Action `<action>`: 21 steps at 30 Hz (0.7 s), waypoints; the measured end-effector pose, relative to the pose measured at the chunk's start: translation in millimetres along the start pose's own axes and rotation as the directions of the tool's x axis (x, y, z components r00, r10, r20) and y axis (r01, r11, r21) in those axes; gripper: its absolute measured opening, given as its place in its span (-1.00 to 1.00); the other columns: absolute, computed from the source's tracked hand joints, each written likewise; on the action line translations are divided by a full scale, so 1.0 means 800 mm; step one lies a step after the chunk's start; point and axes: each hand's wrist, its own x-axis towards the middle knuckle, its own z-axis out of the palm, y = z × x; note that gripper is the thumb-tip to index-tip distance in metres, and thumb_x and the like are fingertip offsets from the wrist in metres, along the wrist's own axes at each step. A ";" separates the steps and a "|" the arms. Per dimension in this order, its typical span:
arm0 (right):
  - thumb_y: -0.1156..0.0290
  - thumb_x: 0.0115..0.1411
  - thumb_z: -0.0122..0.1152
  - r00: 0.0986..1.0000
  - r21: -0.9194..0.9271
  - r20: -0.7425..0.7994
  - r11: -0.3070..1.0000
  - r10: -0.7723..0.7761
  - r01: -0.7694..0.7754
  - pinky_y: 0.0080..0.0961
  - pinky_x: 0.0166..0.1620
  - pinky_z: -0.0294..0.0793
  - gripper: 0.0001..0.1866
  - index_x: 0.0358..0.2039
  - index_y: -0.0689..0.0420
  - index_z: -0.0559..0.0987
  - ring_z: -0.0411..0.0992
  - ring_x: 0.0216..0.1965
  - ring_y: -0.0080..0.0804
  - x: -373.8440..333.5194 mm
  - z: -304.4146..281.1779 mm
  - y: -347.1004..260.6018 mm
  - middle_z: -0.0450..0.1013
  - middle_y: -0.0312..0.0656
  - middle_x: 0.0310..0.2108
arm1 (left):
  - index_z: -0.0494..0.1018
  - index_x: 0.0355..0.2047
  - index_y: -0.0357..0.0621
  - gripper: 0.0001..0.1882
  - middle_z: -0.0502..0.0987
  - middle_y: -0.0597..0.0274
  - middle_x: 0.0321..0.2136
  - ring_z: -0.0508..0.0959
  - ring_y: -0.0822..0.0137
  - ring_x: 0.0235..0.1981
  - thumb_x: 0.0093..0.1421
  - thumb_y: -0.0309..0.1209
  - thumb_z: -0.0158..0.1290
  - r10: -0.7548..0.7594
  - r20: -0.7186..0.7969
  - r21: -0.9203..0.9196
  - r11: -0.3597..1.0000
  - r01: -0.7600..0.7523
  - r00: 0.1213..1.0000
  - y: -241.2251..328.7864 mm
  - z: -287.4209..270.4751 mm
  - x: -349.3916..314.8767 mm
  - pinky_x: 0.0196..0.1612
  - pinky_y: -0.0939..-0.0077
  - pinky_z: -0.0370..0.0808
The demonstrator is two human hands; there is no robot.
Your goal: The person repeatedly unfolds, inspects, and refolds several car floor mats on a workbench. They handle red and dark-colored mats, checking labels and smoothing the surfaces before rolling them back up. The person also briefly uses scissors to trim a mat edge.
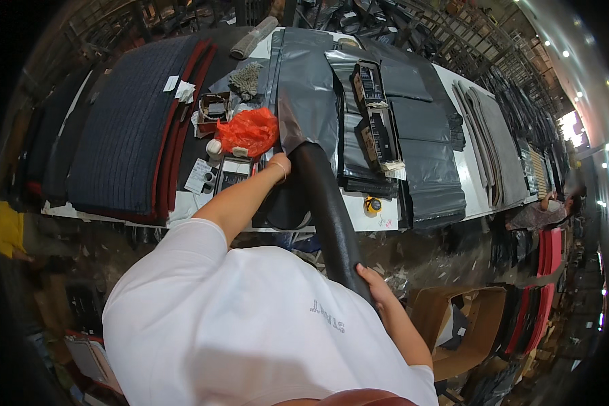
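A long black rolled mat point(331, 220) slants across my front, from the table edge down to my right side. Over its far end sits a clear plastic bag point(290, 127), pointing away over the table. My left hand point(279, 164) is closed at the bag's mouth, beside the roll's far end; its fingertips are partly hidden. Lower down, my right hand point(374, 281) grips the near part of the roll, thumb on top. Just beyond my left hand lies a crumpled orange-red plastic bag point(249, 131).
Stacked dark blue ribbed mats point(125, 128) cover the table's left. Grey plastic packages point(423, 169), narrow boxes point(375, 122) and a yellow tape measure point(372, 204) lie right of the roll. An open cardboard box point(477, 338) stands at my right. Another person point(540, 213) is at far right.
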 end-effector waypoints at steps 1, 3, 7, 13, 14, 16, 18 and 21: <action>-0.08 0.37 0.30 1.000 0.001 0.020 1.000 -0.016 0.016 -0.49 -0.09 0.58 -0.34 0.16 0.28 0.53 0.59 -0.18 -0.48 0.005 0.000 0.006 0.62 -0.18 -0.09 | 0.64 -0.06 -0.29 -0.69 0.68 -0.30 -0.18 0.69 -0.31 -0.11 0.31 -0.41 0.00 0.198 -0.041 0.269 0.946 -0.179 0.979 -0.007 0.008 -0.015 -0.05 -0.07 0.66; -0.06 0.37 0.30 0.998 0.033 -0.040 0.998 -0.048 0.050 -0.49 -0.10 0.58 -0.35 0.16 0.29 0.53 0.59 -0.19 -0.47 0.007 0.006 0.014 0.62 -0.17 -0.09 | 0.66 -0.16 -0.29 -0.70 0.67 -0.29 -0.14 0.68 -0.23 -0.06 0.29 -0.36 0.03 0.276 0.112 0.380 0.876 -0.298 0.955 0.024 0.010 -0.112 0.00 -0.02 0.63; -0.10 0.37 0.28 0.998 0.093 -0.047 0.995 -0.032 0.037 -0.46 -0.14 0.60 -0.34 0.13 0.30 0.55 0.63 -0.25 -0.42 0.012 0.014 0.018 0.64 -0.12 -0.13 | 0.65 -0.21 -0.29 -0.60 0.65 -0.30 -0.25 0.65 -0.27 -0.16 0.38 -0.15 0.04 0.448 0.515 0.378 0.647 -0.663 0.731 0.016 -0.038 -0.224 -0.02 -0.10 0.56; -0.11 0.40 0.23 1.000 0.164 -0.022 0.987 0.002 0.002 -0.41 -0.08 0.64 -0.39 0.13 0.22 0.60 0.66 -0.22 -0.37 0.024 0.024 0.014 0.66 -0.09 -0.09 | 0.69 -0.21 -0.22 -0.58 0.70 -0.13 -0.23 0.69 -0.15 -0.13 0.18 -0.10 0.15 0.565 0.224 0.457 0.658 -0.598 0.794 0.073 -0.086 -0.240 -0.03 -0.04 0.60; -0.10 0.40 0.23 1.000 0.171 -0.017 0.985 -0.003 0.006 -0.40 -0.08 0.64 -0.39 0.13 0.21 0.60 0.66 -0.22 -0.36 0.027 0.024 0.013 0.67 -0.09 -0.09 | 0.70 -0.21 -0.22 -0.61 0.71 -0.14 -0.21 0.70 -0.13 -0.12 0.16 -0.16 0.16 0.488 0.291 0.499 0.656 -0.565 0.823 0.081 -0.082 -0.241 -0.04 -0.01 0.61; -0.10 0.39 0.25 1.000 0.187 -0.008 0.982 -0.009 0.011 -0.38 -0.08 0.65 -0.40 0.12 0.20 0.60 0.66 -0.22 -0.34 0.032 0.024 0.012 0.67 -0.09 -0.10 | 0.72 -0.19 -0.23 -0.65 0.71 -0.16 -0.17 0.71 -0.09 -0.10 0.12 -0.26 0.18 0.304 0.398 0.580 0.648 -0.494 0.866 0.095 -0.071 -0.243 -0.04 0.05 0.64; -0.10 0.39 0.25 1.000 0.206 -0.011 0.978 -0.009 0.011 -0.36 -0.09 0.66 -0.41 0.12 0.19 0.61 0.67 -0.22 -0.31 0.036 0.023 0.011 0.68 -0.09 -0.11 | 0.74 -0.22 -0.22 -0.68 0.72 -0.16 -0.17 0.73 -0.09 -0.14 0.12 -0.31 0.16 0.324 0.588 0.562 0.495 -0.662 0.741 0.072 -0.038 -0.243 -0.10 0.05 0.66; -0.06 0.42 0.22 1.000 0.277 -0.027 0.961 -0.013 0.021 -0.36 -0.12 0.69 -0.47 0.08 0.18 0.62 0.67 -0.24 -0.30 0.038 0.029 0.006 0.68 -0.10 -0.16 | 0.72 -0.21 -0.24 -0.65 0.71 -0.17 -0.24 0.71 -0.14 -0.19 0.29 -0.22 0.10 0.364 0.783 0.334 0.437 -0.835 0.503 0.051 -0.014 -0.314 -0.11 -0.01 0.63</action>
